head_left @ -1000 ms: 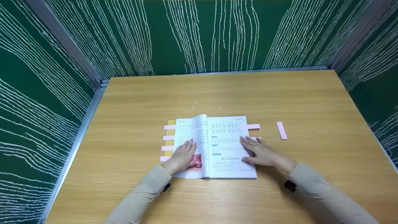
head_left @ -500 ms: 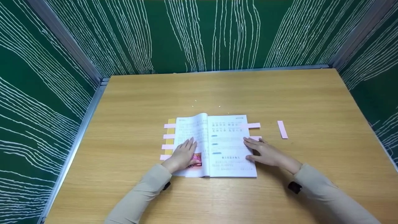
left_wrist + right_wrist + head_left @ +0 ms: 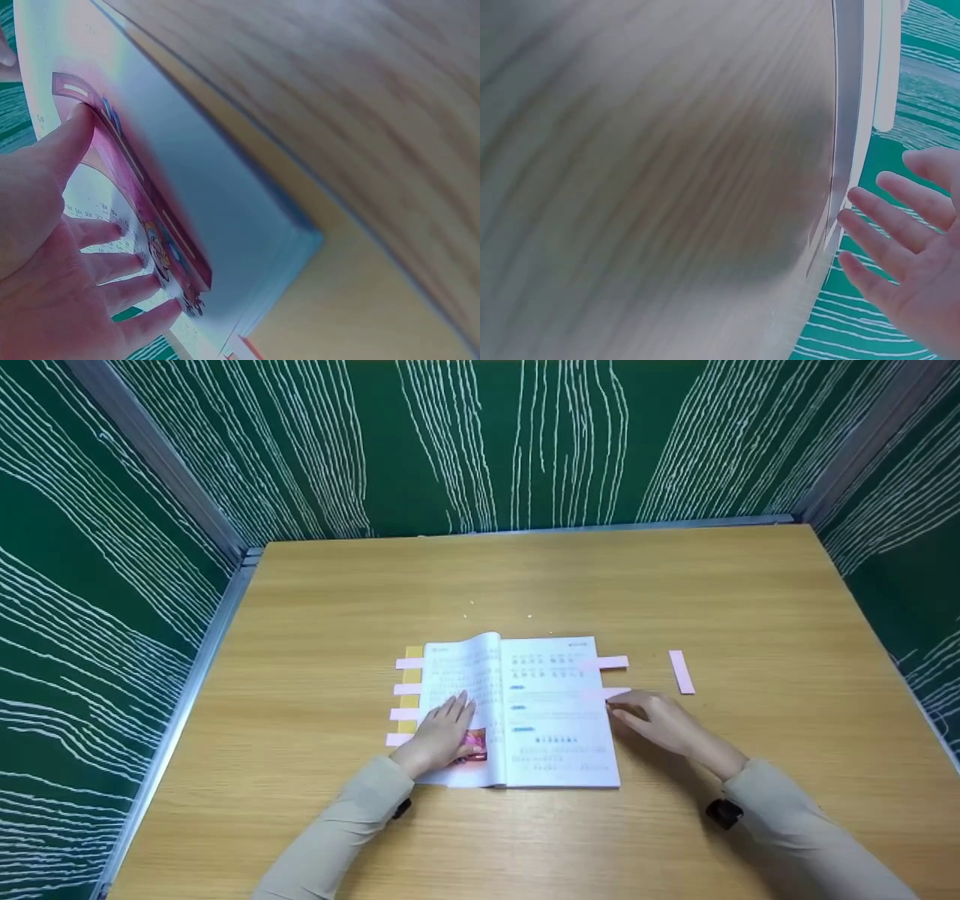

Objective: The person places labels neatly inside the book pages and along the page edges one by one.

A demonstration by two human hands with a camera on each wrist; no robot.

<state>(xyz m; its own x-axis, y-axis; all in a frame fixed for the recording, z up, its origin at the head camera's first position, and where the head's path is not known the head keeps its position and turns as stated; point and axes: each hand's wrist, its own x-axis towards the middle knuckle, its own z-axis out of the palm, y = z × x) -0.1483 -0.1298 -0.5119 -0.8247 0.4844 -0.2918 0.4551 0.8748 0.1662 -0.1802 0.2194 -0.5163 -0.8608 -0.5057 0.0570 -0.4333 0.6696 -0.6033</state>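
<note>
Smooth paper book [image 3: 529, 716], wood-grained table [image 3: 480, 840]

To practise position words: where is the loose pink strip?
In the head view, the loose strip lies on the table, right of the open book.

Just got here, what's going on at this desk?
A person is working with pink strips on an open book. The left hand rests on the left page. The right hand is at the right edge, fingers by the lower pink strip; contact is unclear. An upper pink strip juts out above it, four strips stick out on the left, and a loose strip lies on the table.
</note>
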